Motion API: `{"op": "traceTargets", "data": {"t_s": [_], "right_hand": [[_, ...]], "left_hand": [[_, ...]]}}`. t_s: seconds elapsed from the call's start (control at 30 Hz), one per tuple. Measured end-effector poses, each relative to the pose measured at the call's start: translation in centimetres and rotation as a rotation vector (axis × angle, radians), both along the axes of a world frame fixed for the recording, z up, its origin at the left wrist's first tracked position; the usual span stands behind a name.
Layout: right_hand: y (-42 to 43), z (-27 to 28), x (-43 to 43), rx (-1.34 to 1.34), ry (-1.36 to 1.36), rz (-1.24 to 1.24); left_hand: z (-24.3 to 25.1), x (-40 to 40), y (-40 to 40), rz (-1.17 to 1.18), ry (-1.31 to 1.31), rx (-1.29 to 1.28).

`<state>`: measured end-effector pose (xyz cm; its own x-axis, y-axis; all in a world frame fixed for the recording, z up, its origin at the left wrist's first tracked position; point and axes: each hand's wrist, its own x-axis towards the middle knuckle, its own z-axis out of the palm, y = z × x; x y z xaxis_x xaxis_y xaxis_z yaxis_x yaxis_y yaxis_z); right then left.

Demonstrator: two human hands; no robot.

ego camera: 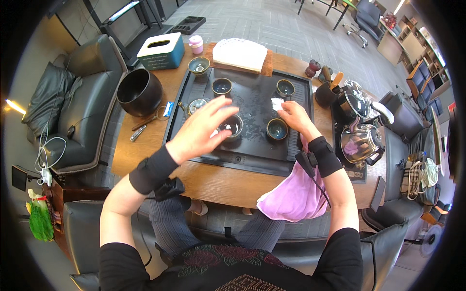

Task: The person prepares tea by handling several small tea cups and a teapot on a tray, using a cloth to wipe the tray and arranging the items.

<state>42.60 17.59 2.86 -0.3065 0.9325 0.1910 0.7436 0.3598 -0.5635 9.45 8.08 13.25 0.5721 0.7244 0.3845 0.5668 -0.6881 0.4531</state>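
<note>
My left hand (202, 129), fingers spread, hovers over the left part of a black tea tray (251, 103), partly covering a glass-like bowl (234, 125) and a small teapot (197, 104). My right hand (294, 115) pinches a small white packet or piece of paper (277, 103) at the tray's right side. Just below that hand sits a dark glazed teacup (277, 129); another teacup (285, 88) stands above it. Two more are a teacup (221, 86) near the tray's top and a wider cup (199, 66) at its upper left corner. A pink towel (296, 192) hangs below my right wrist.
Left stand a black round pot (139, 92), a tissue box (161, 51) and nail clippers (138, 133). Behind the tray lies a folded white cloth (240, 54). On the right are a dark tool holder (326, 95) and a glass kettle (360, 143) on a black heating plate.
</note>
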Motion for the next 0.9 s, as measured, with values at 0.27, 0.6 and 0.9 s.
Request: {"op": "traceTargets", "data": {"t_s": [0.27,0.6,0.9], "right_hand": [[1.1,0.8,-6.0,0.037,-0.115,0.31],[-1.9,5.2,-3.5,-0.103,-0.087,0.136],[-5.8,3.8,-3.0,-0.068,-0.227,0.071]], "left_hand": [[-3.9,-1.7,-8.1,0.215,-0.187,-0.029],[-9.4,-3.3,-9.8,0.403,-0.293,-0.09],[-11.0,-2.7,-10.0,0.421,-0.342,-0.093]]}}
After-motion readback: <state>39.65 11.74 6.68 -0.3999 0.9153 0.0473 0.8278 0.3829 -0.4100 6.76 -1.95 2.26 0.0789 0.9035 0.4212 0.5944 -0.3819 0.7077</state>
